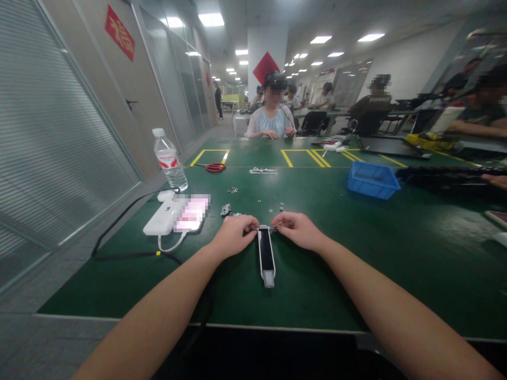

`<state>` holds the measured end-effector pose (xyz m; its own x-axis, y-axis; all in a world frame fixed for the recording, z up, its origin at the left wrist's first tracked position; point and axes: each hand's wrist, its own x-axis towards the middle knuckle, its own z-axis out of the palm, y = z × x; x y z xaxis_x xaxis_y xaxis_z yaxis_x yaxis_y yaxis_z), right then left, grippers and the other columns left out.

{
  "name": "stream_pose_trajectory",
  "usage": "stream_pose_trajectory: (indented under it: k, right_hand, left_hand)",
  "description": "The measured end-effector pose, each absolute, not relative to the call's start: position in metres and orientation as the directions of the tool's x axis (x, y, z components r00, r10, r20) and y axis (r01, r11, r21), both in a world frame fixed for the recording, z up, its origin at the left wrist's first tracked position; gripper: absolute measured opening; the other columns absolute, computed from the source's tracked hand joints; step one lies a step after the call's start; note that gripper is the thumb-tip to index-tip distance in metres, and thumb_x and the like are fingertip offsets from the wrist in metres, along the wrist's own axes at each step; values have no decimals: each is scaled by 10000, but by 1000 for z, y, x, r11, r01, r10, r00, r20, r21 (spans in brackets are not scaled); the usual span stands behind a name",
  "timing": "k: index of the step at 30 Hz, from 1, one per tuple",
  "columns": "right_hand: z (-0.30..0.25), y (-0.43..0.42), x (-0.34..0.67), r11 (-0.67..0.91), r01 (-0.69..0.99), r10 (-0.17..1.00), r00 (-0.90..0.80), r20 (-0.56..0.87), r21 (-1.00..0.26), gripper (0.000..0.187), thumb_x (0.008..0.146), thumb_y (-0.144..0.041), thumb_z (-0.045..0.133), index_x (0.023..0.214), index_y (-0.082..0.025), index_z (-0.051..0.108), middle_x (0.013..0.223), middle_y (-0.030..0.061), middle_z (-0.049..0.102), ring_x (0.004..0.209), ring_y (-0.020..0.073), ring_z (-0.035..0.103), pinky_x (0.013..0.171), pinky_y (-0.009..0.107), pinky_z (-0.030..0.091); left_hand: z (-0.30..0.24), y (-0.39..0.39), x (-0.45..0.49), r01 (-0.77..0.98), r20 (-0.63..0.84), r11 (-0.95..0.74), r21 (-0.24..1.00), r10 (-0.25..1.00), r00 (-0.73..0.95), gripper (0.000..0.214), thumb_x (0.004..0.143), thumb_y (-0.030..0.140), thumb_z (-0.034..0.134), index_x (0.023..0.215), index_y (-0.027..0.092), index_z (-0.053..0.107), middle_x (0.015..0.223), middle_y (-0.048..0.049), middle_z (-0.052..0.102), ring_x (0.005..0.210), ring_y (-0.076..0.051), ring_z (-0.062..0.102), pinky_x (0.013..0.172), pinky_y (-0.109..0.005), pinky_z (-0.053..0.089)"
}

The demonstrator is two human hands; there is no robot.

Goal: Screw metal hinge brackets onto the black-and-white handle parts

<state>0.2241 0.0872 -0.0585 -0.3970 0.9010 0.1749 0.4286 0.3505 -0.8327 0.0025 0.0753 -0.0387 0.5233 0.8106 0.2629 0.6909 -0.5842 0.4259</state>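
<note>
A long, slim white-framed thing with a black face (266,249) and a pale, clear-looking end lies lengthwise in front of me on the green table. At its far end, my left hand (236,236) has thumb and fingers closed at the left corner. Opposite it, my right hand (297,230) pinches at the right corner, where a small bit of metal shows between the fingertips. What each pinch holds is too small to name. Just beyond my left hand sit small grey metal parts (226,210). Several small rings or nuts (281,205) lie beyond my right hand.
Left of my hands are a white power bank (160,217), a phone (194,212), cables and a water bottle (170,161). Farther off are red-handled scissors (215,167), a strip of small parts (263,171) and a blue bin (372,180). A person (271,116) sits opposite.
</note>
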Motion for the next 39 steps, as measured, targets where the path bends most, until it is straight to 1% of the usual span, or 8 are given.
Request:
stream_pose_trajectory:
  k: [8, 12, 16, 23, 27, 32, 36, 39]
  right_hand:
    - [-57, 86, 224, 342, 421, 903, -394, 171, -840, 166, 771, -235, 564, 891, -161, 651, 780, 25, 652, 660, 123, 573, 643, 264, 469]
    - [-55, 84, 224, 349, 454, 906, -386, 172, -820, 175, 781, -253, 568, 894, -154, 658, 745, 20, 636, 613, 113, 539, 603, 256, 450]
    - [-53, 83, 223, 367, 478, 903, -389, 182, -798, 180, 776, -256, 586, 903, -152, 659, 748, 17, 635, 547, 89, 482, 531, 232, 401]
    - [-53, 81, 222, 424, 495, 884, -410, 227, -758, 159, 783, -238, 590, 898, -158, 665, 626, -20, 577, 513, 81, 449, 511, 216, 363]
    - [-53, 81, 220, 444, 505, 878, -408, 248, -740, 158, 792, -233, 592, 909, -161, 671, 693, -2, 625, 521, 80, 460, 520, 218, 369]
    - [-56, 81, 217, 463, 516, 873, -405, 272, -720, 210, 786, -216, 612, 983, -166, 666, 819, 22, 679, 523, 77, 469, 529, 225, 393]
    - [-56, 81, 216, 485, 508, 864, -402, 303, -712, 236, 786, -208, 615, 1014, -173, 665, 832, 25, 692, 512, 75, 481, 541, 230, 411]
    - [-54, 79, 215, 483, 522, 866, -403, 296, -703, 238, 789, -207, 613, 1019, -175, 669, 836, 28, 700, 510, 77, 487, 544, 231, 414]
  left_hand:
    - [-37, 75, 2, 691, 260, -582, 427, 812, 523, 147, 811, 190, 548, 931, 191, 633, 835, -7, 665, 764, -152, 597, 726, -283, 444]
    - [-38, 75, 2, 689, 268, -592, 419, 805, 529, 149, 812, 189, 552, 938, 194, 631, 841, -6, 665, 763, -150, 597, 737, -287, 446]
    - [-38, 75, 2, 687, 270, -595, 417, 803, 531, 146, 812, 187, 550, 934, 196, 630, 846, -5, 669, 762, -151, 598, 742, -294, 444]
    - [-38, 76, 2, 679, 275, -599, 424, 800, 533, 144, 808, 183, 553, 929, 190, 631, 834, -5, 664, 751, -149, 594, 731, -287, 446]
    - [-39, 76, 2, 669, 280, -608, 427, 793, 541, 154, 804, 174, 554, 935, 191, 632, 843, -9, 665, 746, -146, 593, 724, -280, 452]
    - [-39, 76, 3, 675, 277, -594, 438, 803, 528, 150, 797, 165, 557, 925, 190, 633, 830, -3, 661, 744, -144, 592, 718, -275, 452]
    - [-39, 75, 3, 679, 270, -587, 442, 808, 523, 147, 791, 165, 559, 917, 191, 630, 823, -1, 657, 747, -145, 592, 717, -274, 450]
    - [-38, 75, 4, 684, 262, -579, 444, 814, 519, 145, 792, 167, 551, 913, 189, 628, 832, -6, 658, 748, -147, 590, 715, -275, 450]
